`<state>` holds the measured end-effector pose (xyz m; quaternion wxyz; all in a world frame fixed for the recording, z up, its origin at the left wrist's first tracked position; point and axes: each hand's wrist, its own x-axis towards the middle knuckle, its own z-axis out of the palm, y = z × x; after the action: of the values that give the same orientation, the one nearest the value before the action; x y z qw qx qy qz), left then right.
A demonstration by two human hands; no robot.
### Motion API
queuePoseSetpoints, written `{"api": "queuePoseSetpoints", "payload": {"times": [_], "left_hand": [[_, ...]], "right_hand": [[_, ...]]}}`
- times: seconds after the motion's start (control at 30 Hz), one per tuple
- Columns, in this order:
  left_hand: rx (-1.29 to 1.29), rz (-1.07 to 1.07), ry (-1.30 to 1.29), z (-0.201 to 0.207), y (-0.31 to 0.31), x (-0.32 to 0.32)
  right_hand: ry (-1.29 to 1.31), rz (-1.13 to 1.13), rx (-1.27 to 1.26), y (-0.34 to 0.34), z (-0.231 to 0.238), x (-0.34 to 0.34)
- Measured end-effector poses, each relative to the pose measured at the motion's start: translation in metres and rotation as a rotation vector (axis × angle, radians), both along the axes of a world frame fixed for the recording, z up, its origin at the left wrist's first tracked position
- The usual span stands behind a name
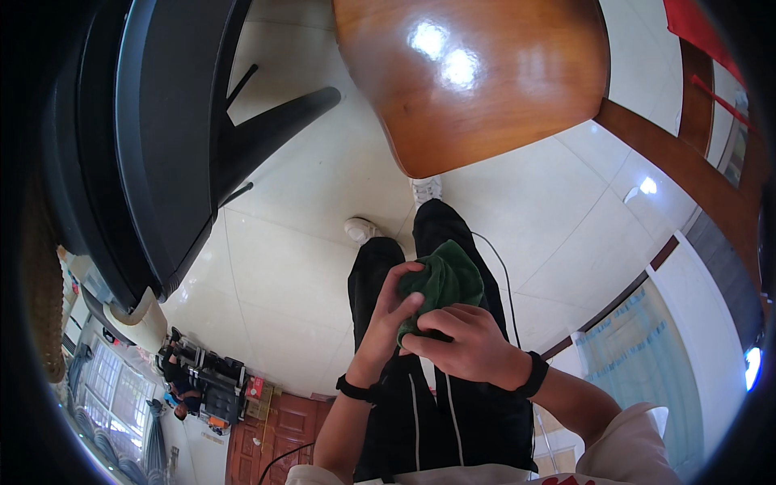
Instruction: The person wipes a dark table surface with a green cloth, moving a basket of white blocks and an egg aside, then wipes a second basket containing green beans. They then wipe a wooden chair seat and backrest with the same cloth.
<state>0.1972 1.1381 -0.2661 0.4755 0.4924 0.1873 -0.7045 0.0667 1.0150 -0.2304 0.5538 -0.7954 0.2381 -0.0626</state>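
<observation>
A bunched dark green cloth is held in front of my body, above my black trousers. My left hand grips its left side, with the thumb on the near face and the fingers behind it. My right hand pinches the lower edge of the cloth with curled fingers. Both hands touch the cloth and sit close together. A black band circles each wrist. Part of the cloth is folded over and hidden behind the fingers.
A glossy brown wooden seat or tabletop stands ahead. To the left is a large black piece of equipment with a leg-like support. A thin dark cable runs along the tiled floor by my right leg. A person is far behind at left.
</observation>
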Motion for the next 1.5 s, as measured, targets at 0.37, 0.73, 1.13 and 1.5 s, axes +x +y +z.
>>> {"api": "queuePoseSetpoints", "payload": {"times": [0.37,0.73,1.13,1.5], "left_hand": [[-0.055,0.001,0.058,0.002,-0.01,-0.005],[0.078,-0.178,-0.207,0.012,-0.105,-0.006],[0.364,-0.206,-1.158,-0.156,-0.182,0.078],[0.499,-0.13,-1.307,-0.176,-0.259,0.066]], "right_hand": [[0.276,-0.308,0.276,-0.065,-0.025,-0.022],[0.221,-0.735,0.893,-0.075,-0.024,-0.039],[0.159,-1.249,-0.168,-0.271,-0.148,-0.007],[0.25,-0.852,-0.897,-0.427,-0.199,0.044]]}}
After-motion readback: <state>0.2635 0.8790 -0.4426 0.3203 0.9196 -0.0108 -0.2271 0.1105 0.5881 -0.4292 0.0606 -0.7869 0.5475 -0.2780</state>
